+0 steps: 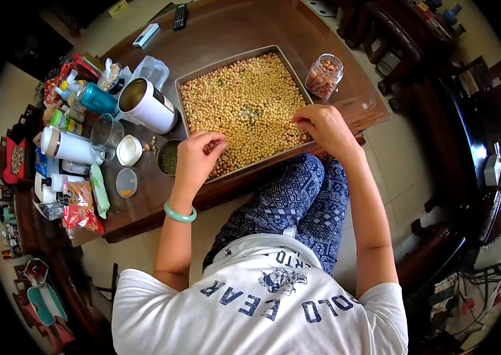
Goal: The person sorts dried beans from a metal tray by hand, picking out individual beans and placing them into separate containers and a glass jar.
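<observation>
A shallow square tray (pixel 227 64) on the table holds a layer of pale yellow beans (pixel 244 83) that look like soybeans, with a few small green beans scattered near its middle. My left hand (pixel 199 155), a green bangle on its wrist, is over the tray's near left part. Its thumb and fingertips are pinched together; whatever is between them is too small to make out. Above the right edge is my right hand (pixel 326 129), fingers bent and closed at the tips, contents hidden. Left of the tray, a small bowl (pixel 168 157) holds green beans like mung beans.
Beyond the tray's right corner stands a glass jar (pixel 324 77) of reddish-brown nuts. A white canister (pixel 147 105), a clear cup (pixel 107 131), a white tumbler (pixel 70 145), a small lid (pixel 127 182) and snack bags (pixel 80 206) crowd the left. A remote (pixel 180 16) lies at the back.
</observation>
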The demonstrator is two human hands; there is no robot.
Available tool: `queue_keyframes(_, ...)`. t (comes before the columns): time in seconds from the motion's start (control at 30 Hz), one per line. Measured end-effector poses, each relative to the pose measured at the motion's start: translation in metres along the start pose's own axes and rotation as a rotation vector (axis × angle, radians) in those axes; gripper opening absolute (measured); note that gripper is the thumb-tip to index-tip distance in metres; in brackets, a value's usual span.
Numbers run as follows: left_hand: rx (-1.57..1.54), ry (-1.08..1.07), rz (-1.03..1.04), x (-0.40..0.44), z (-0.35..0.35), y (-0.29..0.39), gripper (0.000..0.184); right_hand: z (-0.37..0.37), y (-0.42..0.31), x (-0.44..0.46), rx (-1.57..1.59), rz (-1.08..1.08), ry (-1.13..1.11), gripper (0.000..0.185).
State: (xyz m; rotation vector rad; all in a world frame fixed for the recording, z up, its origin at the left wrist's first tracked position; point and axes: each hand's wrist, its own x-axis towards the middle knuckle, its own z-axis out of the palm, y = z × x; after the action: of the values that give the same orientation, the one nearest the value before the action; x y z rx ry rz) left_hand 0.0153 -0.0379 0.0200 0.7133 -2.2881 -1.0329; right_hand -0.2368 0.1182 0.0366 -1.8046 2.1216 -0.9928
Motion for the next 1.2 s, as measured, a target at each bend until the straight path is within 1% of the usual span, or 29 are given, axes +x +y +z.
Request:
queue_keyframes(0.07,0.032,0.013,-0.009,-0.013,-0.007,0.001,0.013,0.003,0.000,0.002,-0.017,0.019,-0.098,0.014)
queue_keyframes(0.2,0.032,0.080,0.020,-0.020,-0.015,0.005,0.012,0.016,0.005,0.005,-0.034,-0.002,-0.130,0.015)
queue_keyframes(0.27,0.024,0.076,0.027,-0.019,-0.018,0.002,0.012,0.020,0.005,0.008,-0.071,-0.065,-0.099,0.017)
queue_keyframes(0.33,0.035,0.071,0.004,-0.018,-0.022,0.000,0.013,0.020,0.000,0.009,-0.091,-0.054,-0.116,0.017)
queue_keyframes(0.4,0.032,0.098,0.030,-0.018,-0.022,-0.002,0.012,0.021,-0.002,0.011,-0.110,-0.044,-0.130,0.018)
queue_keyframes(0.5,0.021,0.078,0.013,-0.019,-0.023,-0.003,0.013,0.023,-0.003,0.012,-0.154,-0.018,-0.146,0.013)
queue_keyframes(0.6,-0.010,0.051,0.018,-0.019,-0.022,-0.001,0.014,0.024,-0.003,0.014,-0.171,-0.038,-0.151,0.010)
queue_keyframes(0.67,-0.067,0.013,-0.009,-0.018,-0.020,0.003,0.014,0.025,-0.004,0.015,-0.177,-0.035,-0.150,0.010)
queue_keyframes(0.73,-0.087,0.020,-0.010,-0.018,-0.016,0.003,0.014,0.025,-0.005,0.014,-0.181,-0.028,-0.149,0.010)
queue_keyframes(0.83,-0.058,-0.090,0.029,-0.016,-0.013,0.007,0.015,0.021,-0.008,0.013,-0.124,0.009,-0.102,0.012)
queue_keyframes(0.87,-0.059,-0.089,0.025,-0.015,-0.011,0.007,0.015,0.019,-0.010,0.013,-0.063,0.039,-0.068,0.014)
queue_keyframes(0.9,-0.050,-0.133,0.064,-0.014,-0.008,0.007,0.014,0.017,-0.011,0.013,-0.002,0.070,-0.034,0.015)
queue_keyframes(0.97,-0.018,-0.190,0.154,-0.010,-0.002,0.006,0.012,0.014,-0.010,0.012,0.041,0.078,-0.049,0.015)
queue_keyframes(1.0,-0.019,-0.189,0.153,-0.007,0.002,0.004,0.012,0.013,-0.010,0.013,0.084,0.085,-0.062,0.015)
queue_keyframes(1.03,-0.022,-0.240,0.186,-0.005,0.005,0.001,0.012,0.011,-0.012,0.012,0.083,0.085,-0.063,0.015)
queue_keyframes(1.1,-0.036,-0.332,0.226,-0.001,0.009,0.002,0.013,0.007,-0.015,0.010,0.177,0.249,-0.164,0.015)
queue_keyframes(1.13,-0.038,-0.331,0.228,0.001,0.010,0.001,0.013,0.006,-0.015,0.010,0.174,0.249,-0.162,0.015)
queue_keyframes(1.2,0.091,-0.411,0.292,0.005,0.012,-0.001,0.015,0.003,-0.015,0.009,0.255,0.397,-0.231,0.017)
